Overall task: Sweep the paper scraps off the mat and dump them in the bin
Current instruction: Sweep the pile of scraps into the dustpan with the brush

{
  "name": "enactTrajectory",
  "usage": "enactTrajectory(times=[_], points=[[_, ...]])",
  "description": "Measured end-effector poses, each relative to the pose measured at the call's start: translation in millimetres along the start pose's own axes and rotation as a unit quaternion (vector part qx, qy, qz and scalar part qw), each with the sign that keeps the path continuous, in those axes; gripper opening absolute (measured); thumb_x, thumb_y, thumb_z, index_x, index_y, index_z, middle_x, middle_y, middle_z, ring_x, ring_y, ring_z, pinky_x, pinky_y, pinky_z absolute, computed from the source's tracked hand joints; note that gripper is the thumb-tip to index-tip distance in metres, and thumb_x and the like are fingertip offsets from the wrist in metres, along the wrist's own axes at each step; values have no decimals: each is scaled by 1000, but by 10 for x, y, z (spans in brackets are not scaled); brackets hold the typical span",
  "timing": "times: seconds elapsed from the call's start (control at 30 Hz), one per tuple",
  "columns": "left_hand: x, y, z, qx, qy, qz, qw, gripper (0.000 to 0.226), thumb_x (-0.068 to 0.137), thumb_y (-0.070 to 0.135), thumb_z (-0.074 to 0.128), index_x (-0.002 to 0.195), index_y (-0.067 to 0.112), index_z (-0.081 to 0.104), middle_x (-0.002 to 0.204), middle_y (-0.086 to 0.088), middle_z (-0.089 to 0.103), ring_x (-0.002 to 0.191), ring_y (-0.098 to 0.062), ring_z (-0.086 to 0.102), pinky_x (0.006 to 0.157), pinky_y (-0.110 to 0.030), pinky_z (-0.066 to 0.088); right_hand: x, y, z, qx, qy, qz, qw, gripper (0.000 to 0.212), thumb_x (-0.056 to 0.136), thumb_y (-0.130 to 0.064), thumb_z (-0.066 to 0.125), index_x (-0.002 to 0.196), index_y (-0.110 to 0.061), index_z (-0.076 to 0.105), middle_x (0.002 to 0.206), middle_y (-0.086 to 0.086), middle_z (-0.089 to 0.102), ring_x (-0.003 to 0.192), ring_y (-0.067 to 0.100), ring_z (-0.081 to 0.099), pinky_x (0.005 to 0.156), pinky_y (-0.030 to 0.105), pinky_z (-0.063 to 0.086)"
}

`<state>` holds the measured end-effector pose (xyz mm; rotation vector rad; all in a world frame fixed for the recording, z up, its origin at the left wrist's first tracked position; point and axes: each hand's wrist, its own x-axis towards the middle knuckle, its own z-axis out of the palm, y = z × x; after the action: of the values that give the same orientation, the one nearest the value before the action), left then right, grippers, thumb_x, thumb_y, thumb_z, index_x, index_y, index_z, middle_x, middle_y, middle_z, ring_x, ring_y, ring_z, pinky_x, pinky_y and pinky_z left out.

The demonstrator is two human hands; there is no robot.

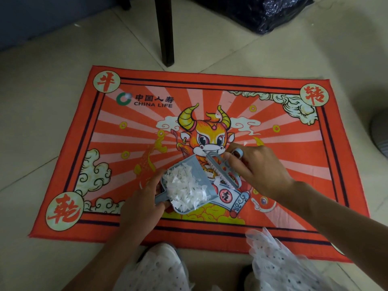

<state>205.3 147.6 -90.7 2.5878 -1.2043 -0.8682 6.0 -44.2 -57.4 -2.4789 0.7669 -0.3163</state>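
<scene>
A red mat (273,164) with a cartoon ox lies on the tiled floor. My left hand (142,202) grips the handle of a small grey-blue dustpan (189,164), which is tilted on the mat's near middle. White paper scraps (184,187) fill the pan in a heap. My right hand (256,171) holds a small grey-blue brush (220,171) just right of the pan's mouth, bristles down on the mat. A few scraps lie under the brush beside the pan.
A dark chair leg (165,32) stands just beyond the mat's far edge. A black plastic bag (266,11) sits at the back right. A grey round object (380,137) is at the right edge. My knees in spotted white cloth (279,263) are at the near edge.
</scene>
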Motion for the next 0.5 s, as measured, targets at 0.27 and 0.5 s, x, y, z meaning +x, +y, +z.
enactTrajectory(times=[0.27, 0.5], points=[[15, -88, -157, -5, 3, 16, 1000, 85, 83, 15, 65, 148, 48, 21, 110, 5, 57, 99, -20, 60, 71, -30, 47, -9, 33, -38, -21, 11, 8, 1000, 43, 98, -45, 30, 72, -17, 51, 48, 0, 47, 42, 18, 44, 43, 38, 36], [35, 33, -132, 41, 5, 24, 999, 81, 83, 17, 64, 147, 45, 25, 78, 10, 52, 65, -14, 55, 53, -27, 40, -46, -30, 4, 3, 12, 34, 999, 39, 99, -40, 37, 71, -17, 52, 45, 1, 43, 43, 20, 44, 45, 40, 38]])
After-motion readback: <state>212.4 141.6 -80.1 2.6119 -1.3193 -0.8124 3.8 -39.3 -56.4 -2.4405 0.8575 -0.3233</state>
